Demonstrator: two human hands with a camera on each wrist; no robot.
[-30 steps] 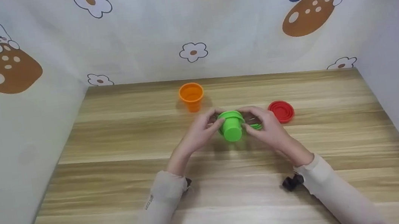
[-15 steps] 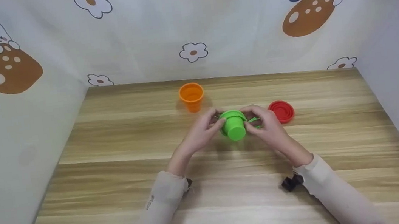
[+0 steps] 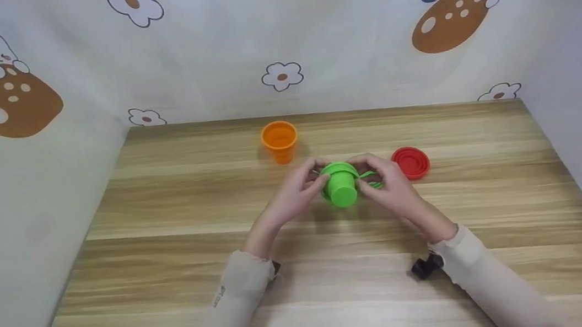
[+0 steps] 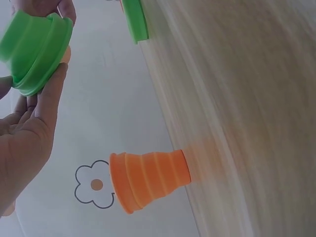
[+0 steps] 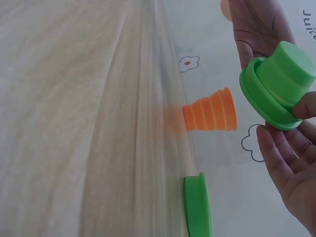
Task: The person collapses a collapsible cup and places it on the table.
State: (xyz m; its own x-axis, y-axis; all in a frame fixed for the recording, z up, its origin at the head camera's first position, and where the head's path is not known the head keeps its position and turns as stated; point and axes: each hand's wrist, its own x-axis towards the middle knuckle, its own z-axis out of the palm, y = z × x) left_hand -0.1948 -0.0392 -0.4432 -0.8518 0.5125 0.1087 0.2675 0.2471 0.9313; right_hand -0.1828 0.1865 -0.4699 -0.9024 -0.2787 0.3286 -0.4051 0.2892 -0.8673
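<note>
Both hands hold a green collapsible cup above the table, its base tilted toward the head camera. Its inner rings are partly pushed out, and a wide rim stands around them. On one side the left hand pinches the rim, thumb on the near face and fingers behind. The right hand grips the opposite side in the same way. Beyond the right hand a second green piece, flat and low, lies on the table; in the head view that hand hides most of it.
An orange collapsible cup, fully drawn out, stands upright behind the left hand. A flattened red collapsible cup lies just right of the right hand. The wooden table meets a patterned cloth wall at the back.
The held cup has shifted slightly to the right and its tilt has changed a little, its base still toward the head camera. Both hands keep their grip; the other cups have not moved.
</note>
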